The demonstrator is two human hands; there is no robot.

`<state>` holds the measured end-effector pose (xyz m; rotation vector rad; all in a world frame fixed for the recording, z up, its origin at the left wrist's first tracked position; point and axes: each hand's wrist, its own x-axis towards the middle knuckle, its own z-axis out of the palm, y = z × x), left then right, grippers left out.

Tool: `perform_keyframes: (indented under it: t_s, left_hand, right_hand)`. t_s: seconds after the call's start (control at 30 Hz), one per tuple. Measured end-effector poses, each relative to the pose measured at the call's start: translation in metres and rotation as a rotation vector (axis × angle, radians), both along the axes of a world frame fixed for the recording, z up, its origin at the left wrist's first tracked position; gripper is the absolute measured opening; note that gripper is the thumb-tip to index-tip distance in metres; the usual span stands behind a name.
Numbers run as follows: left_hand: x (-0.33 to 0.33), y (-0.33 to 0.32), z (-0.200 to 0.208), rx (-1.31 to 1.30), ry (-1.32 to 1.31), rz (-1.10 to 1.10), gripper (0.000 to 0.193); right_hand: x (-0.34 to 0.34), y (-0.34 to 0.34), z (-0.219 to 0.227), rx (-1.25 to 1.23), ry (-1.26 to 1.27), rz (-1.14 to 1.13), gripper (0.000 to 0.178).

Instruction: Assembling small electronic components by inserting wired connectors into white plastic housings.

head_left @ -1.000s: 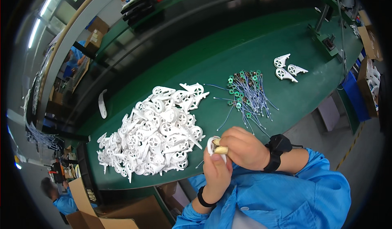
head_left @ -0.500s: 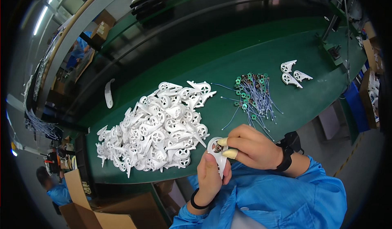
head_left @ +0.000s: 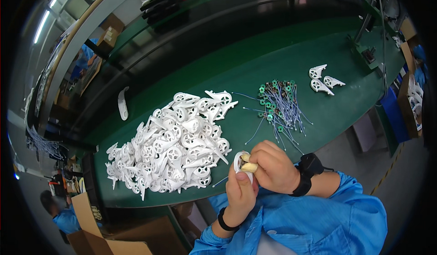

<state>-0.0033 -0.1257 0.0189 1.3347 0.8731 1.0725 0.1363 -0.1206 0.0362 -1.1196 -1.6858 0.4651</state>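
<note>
My left hand [head_left: 240, 198] is closed around a white plastic housing [head_left: 237, 157], its ring end up and its tail down in the palm. My right hand [head_left: 276, 169] wears yellowish finger cots on thumb and forefinger and pinches inside the ring. Between those tips a small dark, coppery part [head_left: 243, 162] shows a little; it looks like one of the wired circuit boards, mostly covered. A blue-grey wire [head_left: 220, 182] sticks out left of my left hand. Right of centre lies a bunch of wired circuit boards [head_left: 278, 102], green and round with blue-grey leads.
A big heap of white housings [head_left: 170, 146] covers the green bench [head_left: 246, 77] at left. Three more housings [head_left: 321, 85] lie far right, and one curved white piece [head_left: 123, 103] far left. An open carton [head_left: 93, 230] stands below left. Another person [head_left: 63, 214] is beyond it.
My right fingers have pushed deeper into the housing's ring and now cover more of the small part. The wire has come into view beside my left hand. The whole view has shifted slightly.
</note>
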Motion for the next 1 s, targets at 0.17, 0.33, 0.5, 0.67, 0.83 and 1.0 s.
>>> perform_keyframes:
  t_s: [0.17,0.33,0.5,0.67,0.83,1.0]
  left_hand:
    - [-0.010,0.008,0.021,-0.394,-0.232,-0.109,0.056]
    - [-0.011,0.009,0.033,-0.397,-0.215,-0.139,0.054]
    - [-0.006,0.004,0.030,-0.395,-0.100,-0.081,0.053]
    - [-0.004,0.001,0.026,-0.379,-0.107,-0.133,0.048]
    - [0.003,-0.004,0.018,-0.316,-0.095,-0.072,0.048]
    - [0.006,-0.003,0.011,-0.194,-0.073,-0.039,0.048]
  right_hand:
    - [0.018,-0.002,0.022,-0.114,0.101,0.080,0.031]
    - [0.022,0.002,0.027,-0.049,-0.033,0.111,0.029]
    - [0.021,0.007,0.037,-0.045,-0.190,0.142,0.024]
    - [0.017,0.008,0.016,0.057,-0.171,0.114,0.022]
    - [0.007,0.006,0.005,0.047,-0.075,0.021,0.022]
    - [0.006,0.007,0.008,0.013,-0.019,0.014,0.020]
